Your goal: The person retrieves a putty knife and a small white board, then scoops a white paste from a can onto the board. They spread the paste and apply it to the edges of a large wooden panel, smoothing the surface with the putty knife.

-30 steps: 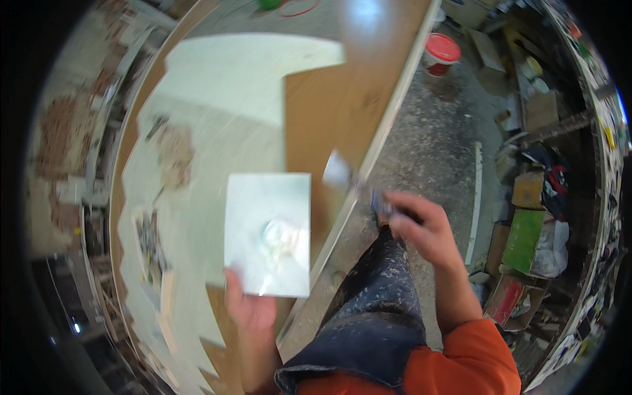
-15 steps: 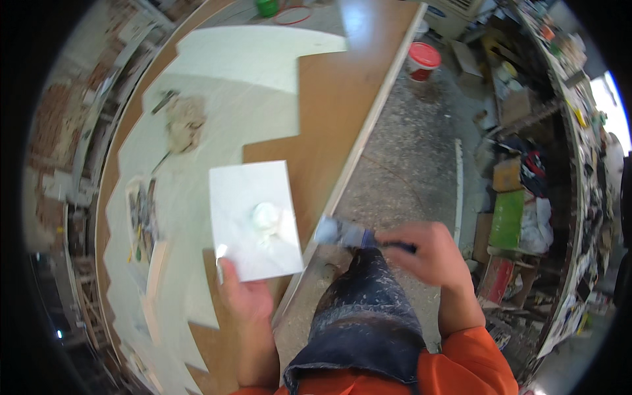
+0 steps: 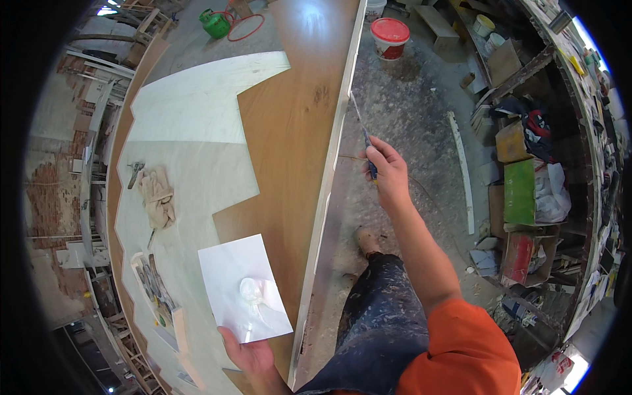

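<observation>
My left hand (image 3: 251, 355) grips the lower edge of a white flat square board (image 3: 224, 271), thumb on top and the other fingers hidden beneath. A wet white dab of putty (image 3: 253, 293) sits on that board. My right hand (image 3: 390, 176) is closed round the handle of a putty knife (image 3: 369, 150), seen nearly edge-on. The knife's thin blade points away from me, its tip at the pale long edge (image 3: 336, 131) of the large brown wooden panel (image 3: 283, 141); whether it touches cannot be told.
Jagged pale sheeting (image 3: 191, 108) covers the panel's left part. On it lie work gloves (image 3: 157, 197), a metal tool (image 3: 135, 174) and a tray of tools (image 3: 151, 280). A red-lidded bucket (image 3: 390, 38) and a white strip (image 3: 462, 174) are on the floor. Cluttered shelves (image 3: 520, 191) line the right.
My right hand has carried the putty knife forward and away from the white board to the panel's edge. The view has shifted; the white board shows lower, still in my left hand.
</observation>
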A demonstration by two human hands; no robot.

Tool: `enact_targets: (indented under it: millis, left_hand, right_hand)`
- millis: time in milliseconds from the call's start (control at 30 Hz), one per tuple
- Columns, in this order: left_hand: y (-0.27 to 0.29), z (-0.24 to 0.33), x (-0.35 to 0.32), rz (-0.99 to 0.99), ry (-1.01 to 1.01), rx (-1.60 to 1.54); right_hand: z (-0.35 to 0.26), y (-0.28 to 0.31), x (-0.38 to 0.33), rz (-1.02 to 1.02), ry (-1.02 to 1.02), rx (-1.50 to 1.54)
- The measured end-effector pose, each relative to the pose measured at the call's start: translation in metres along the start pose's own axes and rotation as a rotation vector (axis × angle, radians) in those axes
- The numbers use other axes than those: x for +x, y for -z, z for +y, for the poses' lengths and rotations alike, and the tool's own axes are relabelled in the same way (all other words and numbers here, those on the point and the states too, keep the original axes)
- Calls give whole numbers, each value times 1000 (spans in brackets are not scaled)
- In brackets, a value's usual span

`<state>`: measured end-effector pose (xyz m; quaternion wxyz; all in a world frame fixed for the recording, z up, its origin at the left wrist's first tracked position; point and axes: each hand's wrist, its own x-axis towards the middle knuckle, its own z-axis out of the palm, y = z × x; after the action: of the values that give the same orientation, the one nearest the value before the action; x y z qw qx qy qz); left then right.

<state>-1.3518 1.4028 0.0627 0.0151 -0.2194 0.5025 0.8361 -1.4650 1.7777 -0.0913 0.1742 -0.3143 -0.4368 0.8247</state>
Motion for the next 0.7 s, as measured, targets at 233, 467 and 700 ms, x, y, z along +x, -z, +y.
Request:
enact_targets:
  millis: [233,467,700]
  left_hand:
    - [-5,-1,9,37,24,-5]
    - [-11,1,13,11,45,-31]
    - [-5,4,9,-25,71,-46]
  right_hand:
    - [17,-15,5,95,18,-156]
    - [28,-6,-18,152,10,-234]
    - [18,12,-65,46,-55,-86]
